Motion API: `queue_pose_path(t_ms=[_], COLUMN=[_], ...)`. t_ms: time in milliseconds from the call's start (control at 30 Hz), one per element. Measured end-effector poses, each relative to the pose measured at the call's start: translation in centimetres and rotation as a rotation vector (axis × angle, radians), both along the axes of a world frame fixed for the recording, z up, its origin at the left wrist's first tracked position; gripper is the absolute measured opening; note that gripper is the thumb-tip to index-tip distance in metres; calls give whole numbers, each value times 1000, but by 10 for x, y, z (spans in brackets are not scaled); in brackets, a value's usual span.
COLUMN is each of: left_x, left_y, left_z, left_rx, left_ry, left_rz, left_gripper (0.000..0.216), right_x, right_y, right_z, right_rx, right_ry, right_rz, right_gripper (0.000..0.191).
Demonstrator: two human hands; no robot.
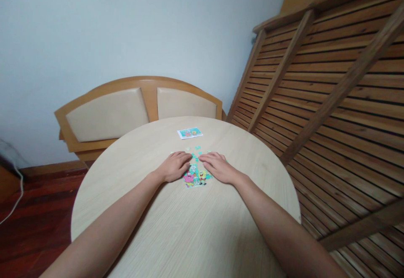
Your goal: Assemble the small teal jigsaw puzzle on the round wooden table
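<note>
A partly assembled jigsaw puzzle (195,177) with cartoon figures, one pink and one yellow, lies on the round table (189,227). My left hand (173,167) rests at its upper left, fingers stretched toward the middle and the thumb near the puzzle's edge. On the other side, my right hand (217,167) lies with its fingers extended inward, close to the yellow figure. Neither hand visibly holds anything. Several small turquoise puzzle pieces (197,148) are scattered between and just beyond the fingertips; the hands cover part of that area.
A picture card (190,133) with similar cartoon figures lies farther back on the table. Behind stands a wooden headboard (148,97) with cream panels against the wall. A slatted wooden frame (315,84) leans on the right. A white cable (21,189) hangs at the far left.
</note>
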State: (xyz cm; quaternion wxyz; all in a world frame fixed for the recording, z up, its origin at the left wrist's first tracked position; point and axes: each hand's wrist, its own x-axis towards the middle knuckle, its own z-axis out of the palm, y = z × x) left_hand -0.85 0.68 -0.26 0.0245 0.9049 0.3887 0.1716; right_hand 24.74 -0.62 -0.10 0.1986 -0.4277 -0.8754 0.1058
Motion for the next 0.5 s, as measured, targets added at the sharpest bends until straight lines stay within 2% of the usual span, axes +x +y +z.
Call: queue_pose_path(t_ms=[167, 333, 500], left_x=[3, 3, 6], left_y=[-3, -5, -6], left_z=[5, 5, 5], left_rx=[24, 40, 26], left_ry=[6, 26, 24], left_rz=[-26, -32, -105], left_gripper=[38, 38, 38], right_x=[-8, -4, -1], right_y=[-2, 1, 2], right_z=[1, 2, 1], right_rx=[-56, -4, 62], right_ry=[-38, -31, -27], right_rz=[73, -10, -51], right_gripper=[47, 41, 40])
